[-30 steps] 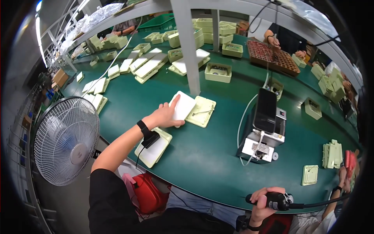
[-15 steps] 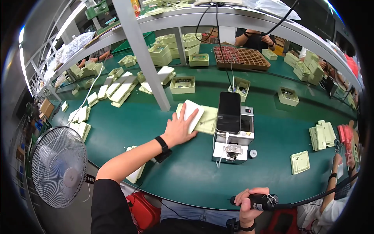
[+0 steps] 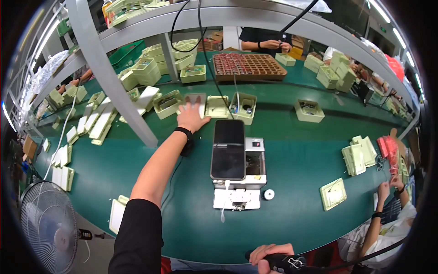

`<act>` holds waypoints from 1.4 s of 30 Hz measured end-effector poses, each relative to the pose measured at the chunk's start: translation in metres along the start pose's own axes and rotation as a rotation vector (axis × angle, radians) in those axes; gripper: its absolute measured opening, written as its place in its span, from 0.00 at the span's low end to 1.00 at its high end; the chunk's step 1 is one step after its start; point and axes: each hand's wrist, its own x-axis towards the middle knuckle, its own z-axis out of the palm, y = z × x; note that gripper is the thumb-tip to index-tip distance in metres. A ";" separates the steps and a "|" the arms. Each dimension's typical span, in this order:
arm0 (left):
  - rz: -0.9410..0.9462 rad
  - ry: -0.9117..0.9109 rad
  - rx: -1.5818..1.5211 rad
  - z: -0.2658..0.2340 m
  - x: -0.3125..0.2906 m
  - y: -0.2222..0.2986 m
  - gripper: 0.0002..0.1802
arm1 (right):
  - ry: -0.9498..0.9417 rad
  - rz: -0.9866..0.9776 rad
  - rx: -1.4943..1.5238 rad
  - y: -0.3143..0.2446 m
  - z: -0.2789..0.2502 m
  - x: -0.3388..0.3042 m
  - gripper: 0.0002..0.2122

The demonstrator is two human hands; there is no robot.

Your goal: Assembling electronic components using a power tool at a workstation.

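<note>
My left hand [image 3: 191,118] reaches far forward with its fingers spread flat on a white-topped panel [image 3: 202,98]. Touching or close beside that panel is a pale green tray-like piece [image 3: 217,107]. Parts boxes flank the two pieces: a pale green box [image 3: 168,104] to the left and another [image 3: 247,109] to the right. My right hand [image 3: 272,252], at the lower edge, is wrapped round a black corded electric screwdriver [image 3: 285,264]. Its tip points left. Between my hands stands a small bench machine [image 3: 255,166] with a dark phone-like screen [image 3: 228,153] mounted on it.
A desk fan [image 3: 49,228] stands at the left. Pale green and white panels [image 3: 102,121] lie in rows behind it. A grey post [image 3: 109,73] rises from the bench. A lone pale green cover [image 3: 333,193] lies right of the machine, near a co-worker's hands [image 3: 388,187].
My left hand has pushed the white-topped panel and the pale green piece away, to the back among the boxes. The view has shifted right. My right hand still holds the screwdriver.
</note>
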 end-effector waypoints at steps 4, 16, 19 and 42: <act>-0.083 0.145 -0.132 0.037 0.050 -0.016 0.59 | 0.024 0.018 -0.010 0.006 0.007 0.007 0.14; 0.453 -0.283 -0.410 -0.219 -0.134 -0.059 0.35 | -0.273 -0.187 0.182 0.001 -0.015 0.047 0.22; 0.328 -0.253 -0.422 -0.255 -0.252 -0.094 0.39 | -0.032 -0.170 0.067 0.018 0.006 0.021 0.18; 0.007 0.063 -0.209 -0.063 -0.177 -0.026 0.54 | -0.107 -0.140 0.128 0.025 -0.005 -0.017 0.26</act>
